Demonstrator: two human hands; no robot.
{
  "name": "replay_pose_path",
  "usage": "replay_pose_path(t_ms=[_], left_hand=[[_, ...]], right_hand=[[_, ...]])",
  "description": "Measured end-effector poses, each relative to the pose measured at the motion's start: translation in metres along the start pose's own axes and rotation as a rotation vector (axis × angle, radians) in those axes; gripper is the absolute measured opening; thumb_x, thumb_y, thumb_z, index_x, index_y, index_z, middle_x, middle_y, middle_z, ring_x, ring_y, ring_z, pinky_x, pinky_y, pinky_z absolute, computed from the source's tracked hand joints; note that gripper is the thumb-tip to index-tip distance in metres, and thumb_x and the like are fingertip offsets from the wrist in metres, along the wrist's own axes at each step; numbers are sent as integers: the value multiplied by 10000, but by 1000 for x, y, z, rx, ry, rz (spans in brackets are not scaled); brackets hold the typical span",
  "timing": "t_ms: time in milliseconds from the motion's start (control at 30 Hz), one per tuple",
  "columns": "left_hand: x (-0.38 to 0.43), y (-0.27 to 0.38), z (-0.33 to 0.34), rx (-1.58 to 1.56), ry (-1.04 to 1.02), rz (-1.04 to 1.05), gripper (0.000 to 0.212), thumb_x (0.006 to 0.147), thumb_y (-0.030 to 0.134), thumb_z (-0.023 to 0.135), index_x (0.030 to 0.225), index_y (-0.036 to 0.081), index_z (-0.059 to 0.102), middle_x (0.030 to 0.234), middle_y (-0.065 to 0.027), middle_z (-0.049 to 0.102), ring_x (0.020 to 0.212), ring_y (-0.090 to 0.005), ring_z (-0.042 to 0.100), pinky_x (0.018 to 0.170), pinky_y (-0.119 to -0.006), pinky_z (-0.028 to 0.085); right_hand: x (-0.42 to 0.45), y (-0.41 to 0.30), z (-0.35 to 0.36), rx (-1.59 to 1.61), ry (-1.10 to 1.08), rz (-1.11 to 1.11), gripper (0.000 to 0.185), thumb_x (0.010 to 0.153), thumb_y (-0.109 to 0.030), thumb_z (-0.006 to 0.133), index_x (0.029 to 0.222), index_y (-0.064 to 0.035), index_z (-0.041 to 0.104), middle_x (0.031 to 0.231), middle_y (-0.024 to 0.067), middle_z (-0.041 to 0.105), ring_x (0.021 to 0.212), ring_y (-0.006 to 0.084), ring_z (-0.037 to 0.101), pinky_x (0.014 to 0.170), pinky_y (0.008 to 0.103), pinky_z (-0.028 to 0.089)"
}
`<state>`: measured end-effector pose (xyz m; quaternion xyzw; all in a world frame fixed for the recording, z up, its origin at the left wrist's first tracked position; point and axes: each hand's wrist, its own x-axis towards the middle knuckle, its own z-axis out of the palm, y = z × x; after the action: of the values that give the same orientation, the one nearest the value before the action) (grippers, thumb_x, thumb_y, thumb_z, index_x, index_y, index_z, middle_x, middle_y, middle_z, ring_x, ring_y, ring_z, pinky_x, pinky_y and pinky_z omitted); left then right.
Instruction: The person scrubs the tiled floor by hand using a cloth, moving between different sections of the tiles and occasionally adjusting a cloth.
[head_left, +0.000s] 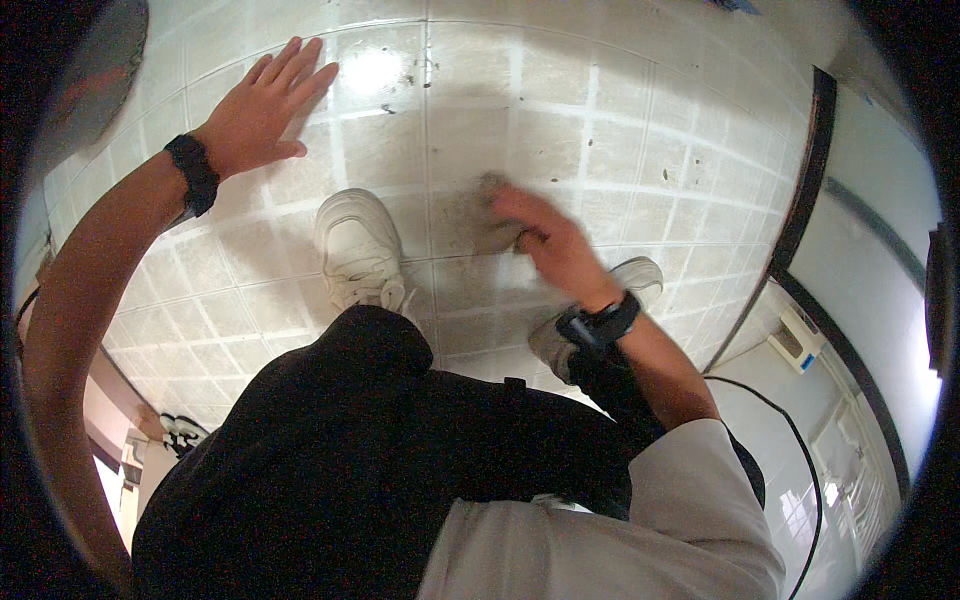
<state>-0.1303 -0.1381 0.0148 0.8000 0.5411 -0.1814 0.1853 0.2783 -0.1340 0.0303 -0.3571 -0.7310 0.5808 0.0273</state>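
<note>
My left hand (262, 112) is stretched out at the upper left, palm down with its fingers apart. It is on or just above the pale tiled floor (465, 135), holding nothing. A dark braided band (193, 174) circles that wrist. Over the middle of the floor, my right hand (551, 236) is curled and blurred by motion. A small greyish patch shows at its fingertips; whether that is a held thing or shadow I cannot tell. A black watch (600, 322) is on the right wrist. Small dark bits (388, 109) are scattered over the tiles.
My white shoe (356, 240) is planted between the hands; the other, partly hidden shoe (641, 276) is behind my right wrist. Dark trim (806, 172) edges the floor at right. A black cable (802, 435) hangs at lower right. Black-and-white footwear (182, 433) is at lower left.
</note>
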Motion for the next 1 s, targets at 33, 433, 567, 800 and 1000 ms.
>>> replay_pose_path(t_ms=[33,433,567,800,1000], left_hand=[[-2,0,0,3,-1,-7,1157,587,303,860,1496,155,160,1559,-161,92,1435,-325,138,1173,-434,193],[0,3,-6,28,-31,4,1146,611,377,836,1497,132,151,1555,-169,110,1434,-332,138,1167,-439,196],[-4,3,-7,48,-82,-29,1141,614,372,834,1497,130,152,1554,-171,107,1435,-333,131,1168,-440,190],[-1,3,-11,19,-71,-9,1125,615,349,840,1488,118,170,1551,-184,103,1430,-350,140,1167,-445,189],[1,2,-9,6,-57,17,1121,609,314,842,1487,114,173,1548,-196,104,1427,-363,143,1160,-450,196]], right_hand=[[11,-4,-13,79,93,54,543,745,125,465,1228,-96,578,1330,136,529,1284,312,448,1095,389,340],[110,20,19,-336,560,-173,516,781,89,465,1266,-71,543,1384,136,475,1344,330,364,1131,424,266],[61,-3,73,-256,464,-38,544,770,95,462,1285,-68,526,1422,140,417,1375,328,304,1148,451,229],[11,-4,68,-133,81,-58,543,760,110,477,1269,-67,541,1412,122,434,1369,310,319,1147,412,251],[14,1,-5,-57,49,3,547,756,131,452,1238,-96,578,1356,116,506,1318,284,412,1119,369,315]])
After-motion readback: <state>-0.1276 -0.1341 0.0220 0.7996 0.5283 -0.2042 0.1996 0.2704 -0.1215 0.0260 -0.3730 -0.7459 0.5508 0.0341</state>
